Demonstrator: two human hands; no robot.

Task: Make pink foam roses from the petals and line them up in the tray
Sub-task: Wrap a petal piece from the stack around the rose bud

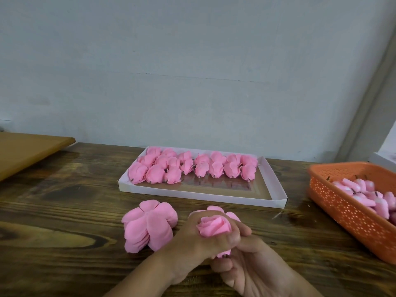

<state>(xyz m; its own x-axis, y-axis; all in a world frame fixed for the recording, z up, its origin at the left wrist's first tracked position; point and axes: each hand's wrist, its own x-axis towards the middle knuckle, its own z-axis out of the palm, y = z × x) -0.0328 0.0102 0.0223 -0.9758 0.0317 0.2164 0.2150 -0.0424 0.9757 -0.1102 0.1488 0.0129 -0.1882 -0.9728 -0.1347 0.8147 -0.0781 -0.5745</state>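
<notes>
Step in hand, by the look of it: wrapping petals round a rose bud, mid-assembly. Left hand [205, 236] is curled round the half-made rose [214, 227], fingers closed on the bloom from the left and back. Right hand [246, 266] sits under it, fingers curled at the rose base near the stub stem; looks like a pinch on the base, but exact contact is partly hidden by the left hand.

Rose is held just above the counter [64, 211], in front of the tray [276, 202]. Petal stack [147, 226] lies on the counter just left of the hands, fanned, not touching them as far as can be seen. Tray holds finished roses [192, 166] in rows along its far side; near strip is bare, so next rose prob goes there. Orange basket [347, 213] at right holds bud cores w/ short stems.

To do the step well, imo:
- keep base pinch firm w/ right hand so layers don't slip or unroll
- left hand should cup, not squeeze; foam creases easily and marks may show
- overlap each petal evenly, rotate rose btwn adds so bloom stays round
- keep petal tips level w/ centre spiral
- check stem stays centred before release

Risk: loosening both hands at once, the outer petals likely spring open. When placing, match the orientation of roses already in the tray, stems toward the near side, snug beside the row w/o crushing neighbours.
</notes>
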